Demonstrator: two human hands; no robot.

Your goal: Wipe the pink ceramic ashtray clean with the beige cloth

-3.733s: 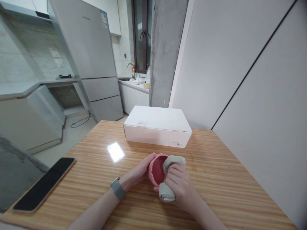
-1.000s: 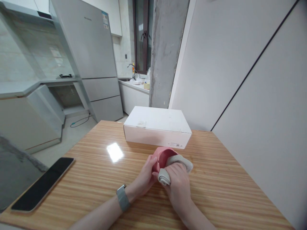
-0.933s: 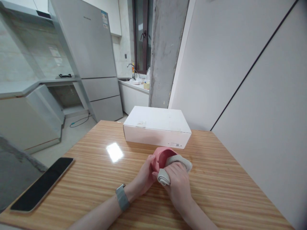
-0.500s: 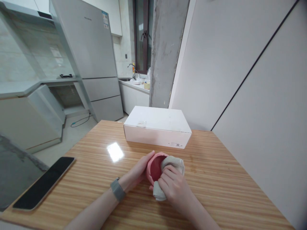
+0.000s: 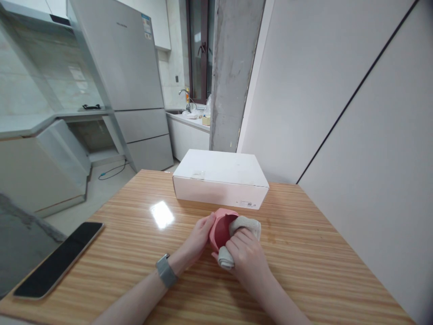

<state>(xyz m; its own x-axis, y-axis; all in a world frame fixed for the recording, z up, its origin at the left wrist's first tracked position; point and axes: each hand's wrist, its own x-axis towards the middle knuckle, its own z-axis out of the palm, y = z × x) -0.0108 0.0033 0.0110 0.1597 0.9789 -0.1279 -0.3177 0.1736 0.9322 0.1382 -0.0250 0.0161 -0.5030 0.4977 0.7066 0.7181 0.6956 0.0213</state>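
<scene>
A pink pot-like vessel is tilted over the table, its open mouth turned toward me and to the right. My left hand is closed around its left side, thumb near the rim and fingertips underneath. A grey-beige cloth is bunched in my right hand, which presses it at the vessel's mouth. Part of the cloth goes over the right rim, and a folded end hangs below my fingers. The fingertips of my right hand are hidden by the cloth and vessel.
Behind the vessel a white box lies on the wood-grain table. A dark flat slab with a light edge lies at the left edge. A wall stands to the right; a fridge and sink counter are beyond.
The vessel has tipped and risen slightly, with its mouth turned more to the right. My right hand and the cloth's lower end have moved up a little.
</scene>
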